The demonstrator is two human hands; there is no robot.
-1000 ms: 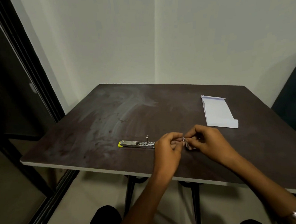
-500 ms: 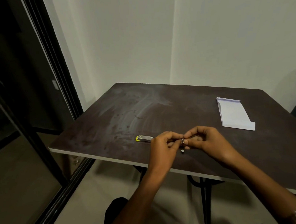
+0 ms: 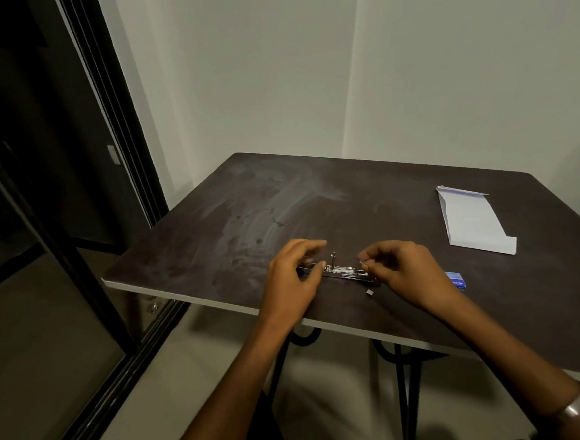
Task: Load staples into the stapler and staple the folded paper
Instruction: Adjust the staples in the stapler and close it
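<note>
The stapler (image 3: pixel 343 271) lies opened out flat near the table's front edge, its metal channel facing up. My left hand (image 3: pixel 292 278) rests on the stapler's left end, thumb and fingers closed on it. My right hand (image 3: pixel 402 273) is at the stapler's right end and pinches a small strip of staples (image 3: pixel 361 259) between thumb and fingertips. A tiny loose piece of staples (image 3: pixel 369 292) lies on the table just in front of the stapler. The folded white paper (image 3: pixel 470 221) lies flat at the right, away from both hands.
A small blue box (image 3: pixel 456 279) peeks out behind my right wrist. The dark table (image 3: pixel 215 245) stands in a corner, its front edge close to my hands. A dark glass door frame (image 3: pixel 106 164) runs along the left. A metal bracelet (image 3: pixel 577 404) is on my right wrist.
My hands, which were together pinching the staples, have parted. The left hand moved onto the stapler's left end and the right hand carries the strip over its right end. The camera turned left.
</note>
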